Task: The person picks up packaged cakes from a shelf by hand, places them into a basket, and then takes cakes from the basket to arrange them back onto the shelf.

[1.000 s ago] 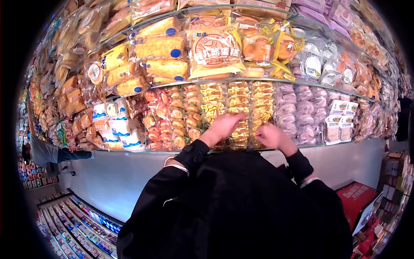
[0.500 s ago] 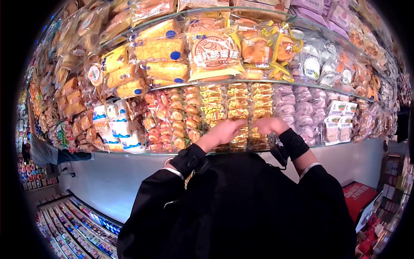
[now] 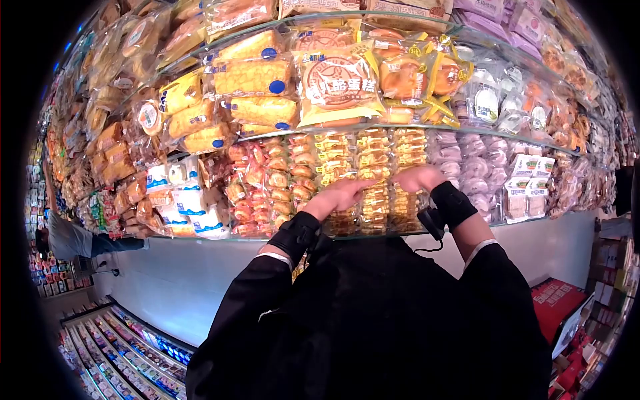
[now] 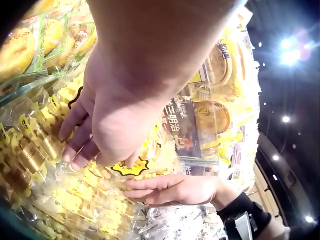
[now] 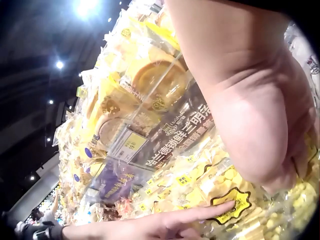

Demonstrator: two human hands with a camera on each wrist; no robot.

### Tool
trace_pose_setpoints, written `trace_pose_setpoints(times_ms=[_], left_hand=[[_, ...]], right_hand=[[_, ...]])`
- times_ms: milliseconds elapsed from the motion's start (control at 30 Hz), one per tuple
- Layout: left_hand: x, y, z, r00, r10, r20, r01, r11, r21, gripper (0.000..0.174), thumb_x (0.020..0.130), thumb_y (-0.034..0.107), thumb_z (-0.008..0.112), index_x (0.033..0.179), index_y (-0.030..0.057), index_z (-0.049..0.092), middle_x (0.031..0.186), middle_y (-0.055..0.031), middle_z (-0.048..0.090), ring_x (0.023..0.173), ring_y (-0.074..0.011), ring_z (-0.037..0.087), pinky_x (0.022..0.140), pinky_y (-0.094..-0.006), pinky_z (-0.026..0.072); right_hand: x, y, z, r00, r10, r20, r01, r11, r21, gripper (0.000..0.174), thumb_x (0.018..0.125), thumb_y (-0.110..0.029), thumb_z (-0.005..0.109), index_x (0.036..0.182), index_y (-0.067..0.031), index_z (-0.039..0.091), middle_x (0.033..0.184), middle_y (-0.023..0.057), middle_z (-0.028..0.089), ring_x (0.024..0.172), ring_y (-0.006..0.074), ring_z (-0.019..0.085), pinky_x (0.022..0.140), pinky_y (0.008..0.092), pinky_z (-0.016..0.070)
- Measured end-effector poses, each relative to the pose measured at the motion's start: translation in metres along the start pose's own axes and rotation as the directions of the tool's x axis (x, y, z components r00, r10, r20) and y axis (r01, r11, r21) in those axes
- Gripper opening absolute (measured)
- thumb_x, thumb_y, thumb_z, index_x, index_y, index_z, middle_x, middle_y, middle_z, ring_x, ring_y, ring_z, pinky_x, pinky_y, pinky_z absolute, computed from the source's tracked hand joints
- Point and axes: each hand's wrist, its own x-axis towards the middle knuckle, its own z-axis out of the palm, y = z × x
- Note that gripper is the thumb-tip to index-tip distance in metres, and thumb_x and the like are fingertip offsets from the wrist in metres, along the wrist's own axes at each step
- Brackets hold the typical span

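Yellow-wrapped snack packets [image 3: 375, 157] stand in columns on the lower shelf. My left hand [image 3: 340, 198] lies over the left and middle columns, its index finger stretched towards the middle one. In the right wrist view that finger touches a packet near its yellow starburst label [image 5: 232, 206]. My right hand [image 3: 419, 179] is over the right column, palm down. From the left wrist view, the right hand [image 4: 172, 191] shows straight fingers lying on the packets, and the left hand's fingers [image 4: 80, 150] spread loosely over them. Neither hand grips a packet.
Red-wrapped buns [image 3: 250, 180] flank the yellow columns on the left, purple-white packets [image 3: 475, 167] on the right. A glass shelf edge [image 3: 320, 130] runs above, with larger bagged cakes [image 3: 340, 83] on it. A red box [image 3: 553, 300] stands lower right.
My right hand has moved up the right column, and its curled fingers have straightened. The left hand has stayed over the packets, shifting slightly left.
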Motion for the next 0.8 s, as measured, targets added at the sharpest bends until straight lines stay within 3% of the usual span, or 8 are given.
trace_pose_setpoints(times_ms=[200,233,500,533,600,667,733,800], left_hand=[[-0.004,0.015,-0.017,0.993,-0.07,0.095,0.083,0.985,-0.149,0.06,0.088,0.012,0.047,0.143,0.0333,0.035,0.087,-0.0141,0.065,0.078,-0.0273,0.063,0.075,-0.0385,0.0508],[-0.003,0.015,-0.02,0.982,-0.104,0.155,0.133,0.973,-0.19,0.058,0.09,0.011,0.047,0.143,0.0312,0.036,0.081,-0.0097,0.066,0.071,-0.0215,0.063,0.07,-0.0354,0.0517],[0.005,-0.003,-0.006,0.988,-0.022,0.155,0.071,0.945,-0.32,0.06,0.09,0.005,0.045,0.144,0.0294,0.034,0.083,-0.007,0.064,0.072,-0.0155,0.062,0.07,-0.0309,0.0518],[0.006,-0.009,-0.001,0.989,-0.001,0.149,0.059,0.922,-0.383,0.06,0.091,0.004,0.044,0.145,0.0281,0.033,0.084,-0.0072,0.064,0.072,-0.015,0.062,0.071,-0.0303,0.0516],[0.009,-0.017,0.012,0.994,0.035,0.106,0.019,0.881,-0.473,0.061,0.087,0.006,0.047,0.144,0.0248,0.035,0.08,-0.0076,0.065,0.072,-0.0169,0.063,0.071,-0.0307,0.0502],[0.006,-0.012,0.023,0.994,0.019,0.108,0.052,0.787,-0.615,0.06,0.089,0.008,0.051,0.145,0.0194,0.033,0.084,-0.0086,0.066,0.073,-0.0175,0.063,0.071,-0.0305,0.0505],[0.001,0.001,0.032,0.996,0.002,0.085,0.053,0.761,-0.646,0.058,0.09,0.012,0.054,0.144,0.0154,0.034,0.088,-0.01,0.067,0.076,-0.021,0.063,0.073,-0.0318,0.0509],[-0.004,0.01,0.035,0.974,0.04,-0.224,-0.136,0.892,-0.432,0.056,0.089,0.012,0.055,0.141,0.0135,0.038,0.092,-0.0123,0.067,0.082,-0.0262,0.064,0.077,-0.0337,0.0507]], right_hand=[[-0.021,-0.029,-0.014,0.986,-0.15,0.072,0.151,0.989,-0.002,0.046,0.076,-0.007,0.046,0.119,-0.0088,0.061,0.111,0.0182,0.064,0.098,0.0324,0.063,0.081,0.0413,0.0486],[-0.025,-0.034,-0.016,0.99,-0.062,-0.124,0.073,0.994,0.086,0.04,0.078,-0.008,0.049,0.115,-0.0097,0.065,0.106,0.017,0.066,0.094,0.032,0.064,0.079,0.0409,0.0495],[-0.007,-0.026,-0.018,0.995,0.03,-0.096,-0.011,0.981,0.192,0.026,0.08,-0.012,0.054,0.1,-0.0086,0.07,0.1,0.016,0.068,0.088,0.0312,0.065,0.076,0.0387,0.0503],[-0.012,-0.016,-0.003,0.971,-0.139,-0.195,0.171,0.972,0.161,0.031,0.076,-0.006,0.053,0.102,-0.0087,0.07,0.097,0.0155,0.068,0.087,0.0301,0.065,0.075,0.0376,0.0506],[-0.013,-0.002,0.016,0.913,-0.303,-0.273,0.341,0.934,0.103,0.037,0.072,-0.001,0.051,0.103,-0.0089,0.07,0.094,0.0149,0.069,0.085,0.0291,0.065,0.074,0.0366,0.0509],[-0.012,0.006,0.032,0.986,-0.165,0.011,0.165,0.986,0.035,0.028,0.073,-0.013,0.058,0.098,-0.0112,0.07,0.096,0.0124,0.068,0.089,0.0309,0.064,0.077,0.0377,0.0506],[-0.01,0.013,0.029,0.996,-0.091,0.022,0.093,0.992,-0.083,0.026,0.07,-0.015,0.06,0.094,-0.0107,0.07,0.092,0.0135,0.068,0.089,0.0316,0.063,0.078,0.0373,0.0504],[-0.006,0.022,0.022,0.984,-0.135,-0.115,0.112,0.976,-0.187,0.024,0.067,-0.016,0.061,0.089,-0.0092,0.069,0.09,0.0141,0.067,0.084,0.0329,0.063,0.076,0.0389,0.0508]])
